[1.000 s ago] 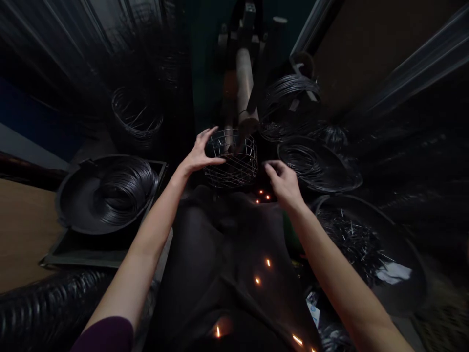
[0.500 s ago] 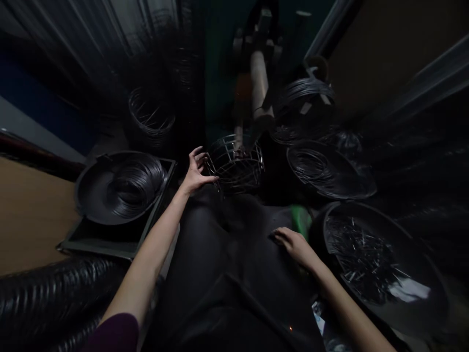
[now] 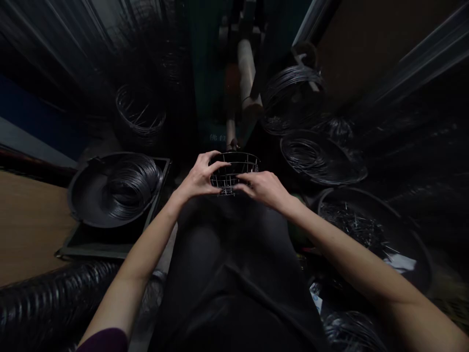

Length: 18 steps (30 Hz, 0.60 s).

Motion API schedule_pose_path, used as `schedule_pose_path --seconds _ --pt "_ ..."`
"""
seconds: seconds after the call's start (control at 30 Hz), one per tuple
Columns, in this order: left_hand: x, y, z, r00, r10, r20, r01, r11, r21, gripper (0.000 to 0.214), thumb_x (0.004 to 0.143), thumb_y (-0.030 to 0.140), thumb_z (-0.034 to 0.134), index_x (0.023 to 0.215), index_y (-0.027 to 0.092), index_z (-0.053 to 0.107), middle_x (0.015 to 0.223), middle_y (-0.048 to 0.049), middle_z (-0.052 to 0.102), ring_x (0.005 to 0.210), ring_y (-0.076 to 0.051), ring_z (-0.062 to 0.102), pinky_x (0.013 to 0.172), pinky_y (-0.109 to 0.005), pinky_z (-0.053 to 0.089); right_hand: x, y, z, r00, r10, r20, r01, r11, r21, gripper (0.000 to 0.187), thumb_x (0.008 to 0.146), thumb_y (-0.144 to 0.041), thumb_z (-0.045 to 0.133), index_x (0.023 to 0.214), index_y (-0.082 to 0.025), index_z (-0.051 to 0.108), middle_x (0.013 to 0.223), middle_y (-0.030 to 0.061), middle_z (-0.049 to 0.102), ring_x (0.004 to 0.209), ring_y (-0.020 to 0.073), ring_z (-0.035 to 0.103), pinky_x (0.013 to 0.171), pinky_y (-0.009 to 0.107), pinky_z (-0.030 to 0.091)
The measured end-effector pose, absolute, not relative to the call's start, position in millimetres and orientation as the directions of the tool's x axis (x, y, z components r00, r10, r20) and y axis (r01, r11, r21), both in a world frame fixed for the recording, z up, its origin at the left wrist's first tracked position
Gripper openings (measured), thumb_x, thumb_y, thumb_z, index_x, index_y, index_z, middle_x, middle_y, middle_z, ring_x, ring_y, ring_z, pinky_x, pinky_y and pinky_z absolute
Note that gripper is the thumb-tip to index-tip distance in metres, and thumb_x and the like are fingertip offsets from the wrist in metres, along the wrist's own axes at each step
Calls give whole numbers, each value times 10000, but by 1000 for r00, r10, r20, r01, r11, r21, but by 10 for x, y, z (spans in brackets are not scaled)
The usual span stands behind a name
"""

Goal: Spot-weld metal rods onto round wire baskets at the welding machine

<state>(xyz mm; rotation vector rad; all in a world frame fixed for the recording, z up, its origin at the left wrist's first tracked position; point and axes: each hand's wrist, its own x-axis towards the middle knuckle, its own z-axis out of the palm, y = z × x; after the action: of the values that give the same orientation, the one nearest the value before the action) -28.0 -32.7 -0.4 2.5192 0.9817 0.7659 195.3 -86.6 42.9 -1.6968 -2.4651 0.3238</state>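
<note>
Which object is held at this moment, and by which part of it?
The left hand holds a round silvery metal-wire basket by its left side; whether the right hand grips it is unclear.

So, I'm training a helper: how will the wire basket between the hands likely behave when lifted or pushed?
The wire basket is probably light for its size, being mostly gaps between thin wires. Those wires cross in a grid, so it is likely fairly stiff. Its rounded outline suggests it could roll if tipped onto its side.
</note>
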Motion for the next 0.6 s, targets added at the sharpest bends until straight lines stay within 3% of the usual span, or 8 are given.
schedule_pose_path --seconds 0.07,0.17,0.6 --pt "-261 -299 -16 610 703 365 509 -701 499 715 619 296 839 1286 256 584 1418 -130 410 1315 -358 407 1101 -553 386 1970 -907 399 -437 899 -31 898 434 -68 372 933 -348 556 1275 -231 643 1204 67 709 901 219 715 619 281 463" --pt "-214 -252 -34 602 715 355 499 -684 533 723 616 275 836 1291 255 579 1417 -128 405 1315 -349 412 1106 -546 388 2038 -914 382 -497 867 -41 865 499 55 340 968 -271 457 1251 -262 645 1215 25 706 851 191 718 535 271 392" --pt "-179 -90 -81 588 736 336 442 -640 629 742 600 304 853 1290 258 584 1414 -114 394 1341 -340 386 1153 -544 360 2097 -739 511 -525 851 -9 849 524 73 334 973 -276 443 1195 -280 692 1169 -4 725 768 167 703 498 272 315"
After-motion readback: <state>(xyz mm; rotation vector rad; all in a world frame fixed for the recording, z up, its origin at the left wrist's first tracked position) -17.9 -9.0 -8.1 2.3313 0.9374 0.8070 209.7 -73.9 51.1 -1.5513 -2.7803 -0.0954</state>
